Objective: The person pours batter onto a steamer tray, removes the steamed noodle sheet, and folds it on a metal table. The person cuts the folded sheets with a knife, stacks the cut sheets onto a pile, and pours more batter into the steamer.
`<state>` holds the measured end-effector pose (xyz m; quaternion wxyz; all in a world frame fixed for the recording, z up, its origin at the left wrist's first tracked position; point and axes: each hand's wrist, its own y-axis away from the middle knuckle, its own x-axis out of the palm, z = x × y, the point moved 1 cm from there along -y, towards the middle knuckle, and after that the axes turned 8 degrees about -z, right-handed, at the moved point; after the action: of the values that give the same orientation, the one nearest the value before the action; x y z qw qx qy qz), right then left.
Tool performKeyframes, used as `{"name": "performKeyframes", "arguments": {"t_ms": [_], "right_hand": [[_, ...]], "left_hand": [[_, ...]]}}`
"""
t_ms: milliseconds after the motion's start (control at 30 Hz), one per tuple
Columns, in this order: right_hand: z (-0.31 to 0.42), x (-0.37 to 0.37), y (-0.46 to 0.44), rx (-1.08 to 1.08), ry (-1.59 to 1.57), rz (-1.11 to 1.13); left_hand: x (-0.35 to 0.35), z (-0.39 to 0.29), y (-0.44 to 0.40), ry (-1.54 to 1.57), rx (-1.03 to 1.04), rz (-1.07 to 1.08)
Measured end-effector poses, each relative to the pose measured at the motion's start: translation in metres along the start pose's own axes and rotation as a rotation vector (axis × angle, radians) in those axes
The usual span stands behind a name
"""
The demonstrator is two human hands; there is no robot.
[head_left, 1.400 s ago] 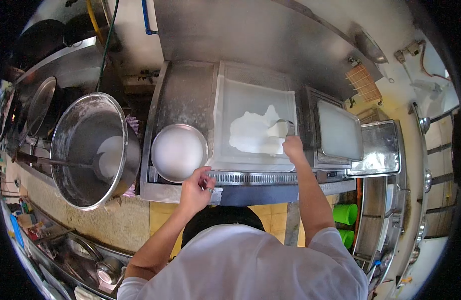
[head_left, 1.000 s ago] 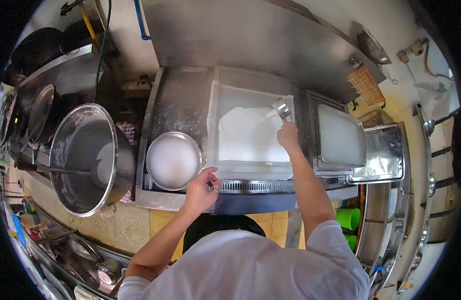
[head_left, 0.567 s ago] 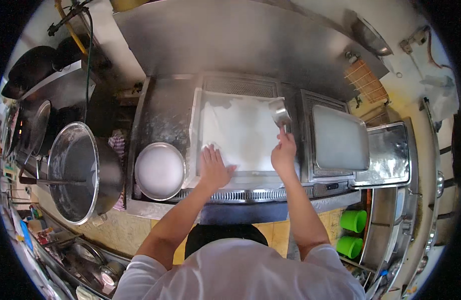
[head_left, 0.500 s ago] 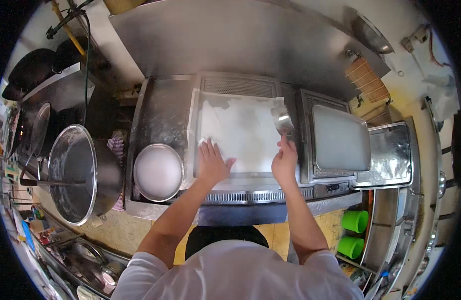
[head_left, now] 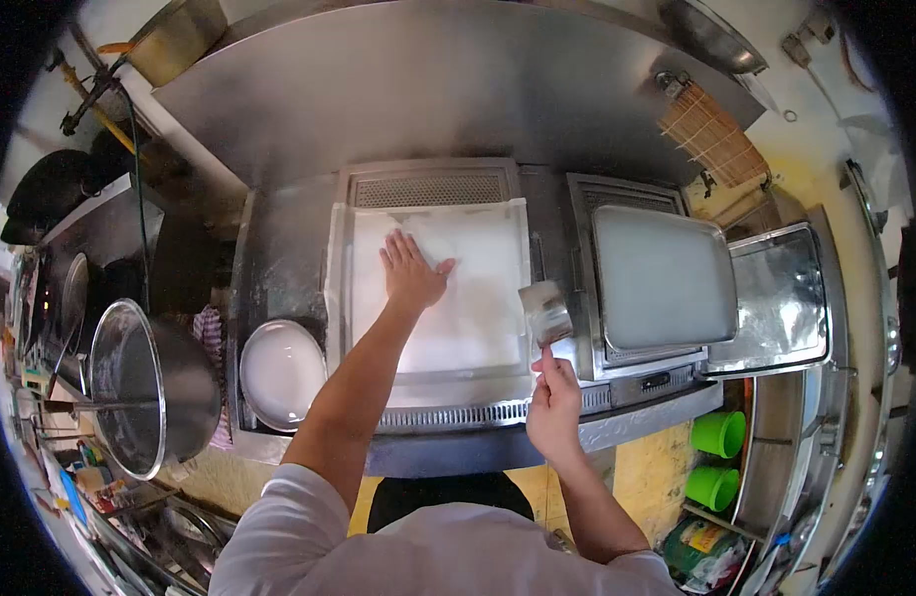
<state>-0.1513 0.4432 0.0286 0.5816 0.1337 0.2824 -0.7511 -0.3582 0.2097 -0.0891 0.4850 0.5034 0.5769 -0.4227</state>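
My left hand (head_left: 414, 272) lies with spread fingers on or just over the white surface in the upper left part of the cloth-lined frame (head_left: 523, 238). My right hand (head_left: 554, 395) is closed round the handle of a metal ladle (head_left: 546, 310), which is beside the frame's right edge, its cup upward in view. A white layer (head_left: 468, 318) covers the inside of the frame. Left of the frame stands a round metal bowl (head_left: 281, 375) of white liquid.
A large metal pot (head_left: 185, 392) with a long-handled tool in it stands at the left. On the right are a tray of white contents (head_left: 667, 273) and a shiny tray (head_left: 776, 298). Green buckets (head_left: 717, 434) are below. A bamboo mat (head_left: 713, 134) hangs on the wall.
My left hand has gone from near the bowl onto the white surface and then further up it. My right hand has drawn the ladle from over the frame down to its right edge. The view has shifted.
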Motion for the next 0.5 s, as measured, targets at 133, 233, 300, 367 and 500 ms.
{"name": "performKeyframes", "arguments": {"t_ms": [133,233,300,367,500], "right_hand": [[-0.008,-0.008,0.009,0.038,-0.028,0.007],[-0.002,-0.014,0.007,0.058,-0.013,0.023],[0.002,-0.015,0.008,0.035,-0.001,0.016],[0.013,-0.014,0.005,0.009,0.003,0.005],[0.012,0.014,-0.008,-0.155,0.055,0.020]], "left_hand": [[0.008,-0.046,-0.012,-0.011,0.095,0.023],[0.006,-0.070,-0.004,-0.010,0.208,0.011],[0.003,-0.076,0.008,0.015,0.275,-0.028],[-0.008,-0.069,0.030,0.117,0.303,-0.081],[-0.043,-0.025,0.091,0.422,0.267,-0.241]]}}
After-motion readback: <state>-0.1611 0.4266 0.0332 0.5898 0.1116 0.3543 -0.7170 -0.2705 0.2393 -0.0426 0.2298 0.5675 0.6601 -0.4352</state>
